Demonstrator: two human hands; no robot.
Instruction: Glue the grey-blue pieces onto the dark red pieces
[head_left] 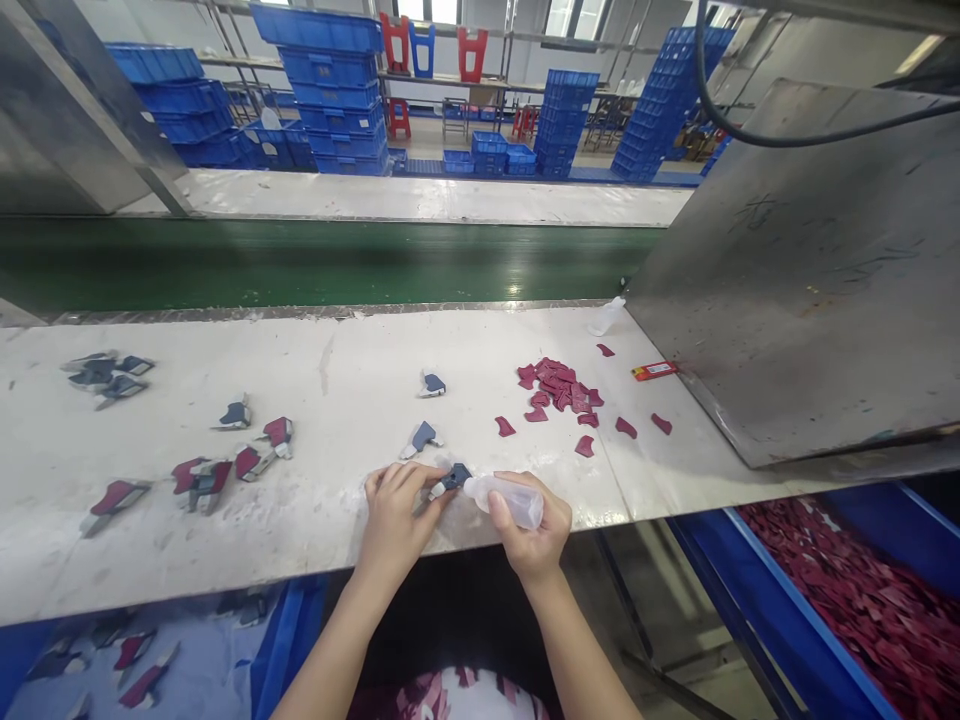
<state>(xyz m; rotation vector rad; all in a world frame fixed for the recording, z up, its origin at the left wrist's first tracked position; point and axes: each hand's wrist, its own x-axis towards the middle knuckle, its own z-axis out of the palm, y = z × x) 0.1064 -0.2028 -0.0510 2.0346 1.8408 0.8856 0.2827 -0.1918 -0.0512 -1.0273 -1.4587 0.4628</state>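
Note:
Pinched in the fingers of my left hand (397,515) is a small dark blue and grey plastic piece (454,477), held just over the white worktop. My right hand (536,530) is wrapped round a translucent squeeze bottle (517,502), tilted so its nozzle points left and meets or nearly meets the piece. Beyond my left hand lie two similar blue-grey pieces (423,438). A heap of small dark red flat pieces (559,385) sits past my right hand, with several scattered round it.
Assembled red-and-grey pieces (202,480) and more blue-grey ones (109,377) lie on the left. A clear bottle (607,316) and a yellow-red lighter-like item (654,371) lie near the metal box (817,280). Blue bins (810,600) stand below; a green conveyor (375,265) runs behind.

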